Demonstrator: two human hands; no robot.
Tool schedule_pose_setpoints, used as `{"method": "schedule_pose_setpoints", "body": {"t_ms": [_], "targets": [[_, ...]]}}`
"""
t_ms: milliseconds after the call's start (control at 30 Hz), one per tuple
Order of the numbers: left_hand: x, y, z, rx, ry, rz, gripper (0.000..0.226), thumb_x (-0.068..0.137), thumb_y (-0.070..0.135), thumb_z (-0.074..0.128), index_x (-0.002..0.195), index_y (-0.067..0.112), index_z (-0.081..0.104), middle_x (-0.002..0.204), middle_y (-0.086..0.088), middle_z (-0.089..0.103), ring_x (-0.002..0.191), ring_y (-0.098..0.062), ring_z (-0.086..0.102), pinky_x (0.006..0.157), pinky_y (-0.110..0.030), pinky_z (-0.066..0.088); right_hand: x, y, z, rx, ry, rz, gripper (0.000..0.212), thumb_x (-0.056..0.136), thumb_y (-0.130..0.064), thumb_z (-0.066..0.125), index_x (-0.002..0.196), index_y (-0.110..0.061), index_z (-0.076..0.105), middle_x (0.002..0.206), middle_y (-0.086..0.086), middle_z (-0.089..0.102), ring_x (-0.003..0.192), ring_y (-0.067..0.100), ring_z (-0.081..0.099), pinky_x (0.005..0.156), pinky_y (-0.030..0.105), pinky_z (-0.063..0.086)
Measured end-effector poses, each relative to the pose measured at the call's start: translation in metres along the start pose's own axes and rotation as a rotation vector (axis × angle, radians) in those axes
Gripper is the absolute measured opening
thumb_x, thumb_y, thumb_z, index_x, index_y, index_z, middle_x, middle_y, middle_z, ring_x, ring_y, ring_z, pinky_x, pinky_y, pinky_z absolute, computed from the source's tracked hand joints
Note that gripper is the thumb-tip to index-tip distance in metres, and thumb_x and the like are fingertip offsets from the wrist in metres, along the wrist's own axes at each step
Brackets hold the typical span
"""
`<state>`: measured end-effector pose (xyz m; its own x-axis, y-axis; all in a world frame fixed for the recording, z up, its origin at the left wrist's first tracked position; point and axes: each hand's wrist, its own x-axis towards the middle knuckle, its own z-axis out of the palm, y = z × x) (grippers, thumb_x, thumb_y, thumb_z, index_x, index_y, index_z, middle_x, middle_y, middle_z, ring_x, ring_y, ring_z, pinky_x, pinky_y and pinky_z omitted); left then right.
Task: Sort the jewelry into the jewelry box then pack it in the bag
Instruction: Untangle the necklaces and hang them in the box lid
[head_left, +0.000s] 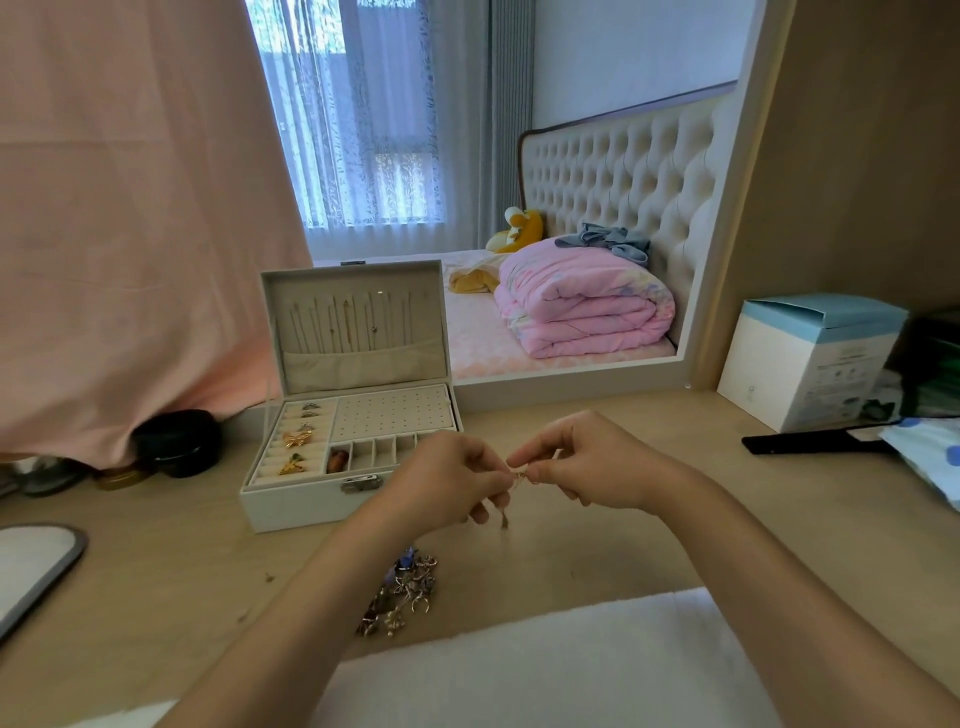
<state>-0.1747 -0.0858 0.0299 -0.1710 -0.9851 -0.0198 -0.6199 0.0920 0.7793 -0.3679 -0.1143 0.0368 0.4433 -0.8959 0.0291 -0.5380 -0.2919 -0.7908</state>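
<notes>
A white jewelry box (291, 506) stands open on the wooden table, left of centre. Thin chains hang in its lid, several rings and brooches sit in its left slots, and an orange piece lies in one small compartment. My left hand (447, 480) and my right hand (587, 462) meet above the table just right of the box. Both pinch a small gold piece of jewelry (519, 477), and a short end dangles below it. A pile of loose jewelry (402, 592) lies on the table under my left forearm.
A mirror (571, 387) at the back reflects a bed. Pink cloth (130, 234) hangs at the left above a black case (176, 441). A white-and-blue carton (800, 364) and a black hand-mirror handle (810, 441) sit at the right. White cloth (545, 665) lies along the near edge.
</notes>
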Motion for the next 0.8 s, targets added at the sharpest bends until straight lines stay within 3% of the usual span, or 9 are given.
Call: {"method": "schedule_pose_setpoints", "body": {"t_ms": [200, 300, 467, 667, 800], "targets": [[0.002, -0.005, -0.012, 0.176, -0.104, 0.031, 0.009, 0.091, 0.032, 0.07, 0.084, 0.028, 0.071, 0.069, 0.013, 0.068, 0.064, -0.005, 0.06, 0.068, -0.028, 0.052, -0.001, -0.003, 0.009, -0.07, -0.099, 0.084, 0.027, 0.094, -0.013, 0.057, 0.102, -0.029, 0.078, 0.049, -0.021, 0.053, 0.055, 0.008, 0.046, 0.057, 0.028, 0.048], [0.003, -0.005, -0.014, 0.165, -0.101, 0.075, 0.011, 0.095, 0.034, 0.065, 0.086, 0.028, 0.067, 0.068, 0.016, 0.059, 0.066, -0.004, 0.053, 0.068, -0.026, 0.044, 0.0, -0.004, 0.012, -0.053, -0.117, 0.096, 0.029, 0.09, -0.013, 0.052, 0.09, -0.028, 0.077, 0.061, -0.012, 0.054, 0.058, 0.011, 0.047, 0.057, 0.03, 0.048], [0.003, -0.006, -0.015, -0.028, -0.107, 0.072, 0.015, 0.1, 0.029, 0.059, 0.091, 0.02, 0.065, 0.066, 0.009, 0.057, 0.06, -0.01, 0.049, 0.066, -0.029, 0.043, -0.001, -0.004, 0.015, 0.074, -0.182, 0.091, 0.021, 0.089, -0.021, 0.053, 0.076, -0.026, 0.069, 0.082, -0.004, 0.066, 0.07, 0.013, 0.057, 0.071, 0.034, 0.049], [-0.001, -0.006, -0.02, -0.227, -0.109, 0.018, 0.015, 0.102, 0.023, 0.055, 0.097, 0.011, 0.061, 0.063, -0.001, 0.054, 0.051, -0.008, 0.055, 0.049, -0.015, 0.043, 0.001, 0.0, 0.017, 0.148, -0.197, 0.1, 0.019, 0.099, -0.022, 0.055, 0.09, -0.013, 0.069, 0.099, 0.006, 0.076, 0.086, 0.015, 0.068, 0.092, 0.042, 0.053], [-0.001, -0.009, -0.022, -0.337, -0.135, -0.008, 0.015, 0.103, 0.022, 0.055, 0.094, 0.01, 0.057, 0.061, 0.001, 0.046, 0.046, -0.012, 0.048, 0.046, -0.022, 0.041, 0.0, 0.001, 0.018, 0.247, -0.207, 0.094, 0.022, 0.093, -0.028, 0.058, 0.086, -0.009, 0.067, 0.093, 0.014, 0.075, 0.088, 0.024, 0.068, 0.097, 0.047, 0.051]]}}
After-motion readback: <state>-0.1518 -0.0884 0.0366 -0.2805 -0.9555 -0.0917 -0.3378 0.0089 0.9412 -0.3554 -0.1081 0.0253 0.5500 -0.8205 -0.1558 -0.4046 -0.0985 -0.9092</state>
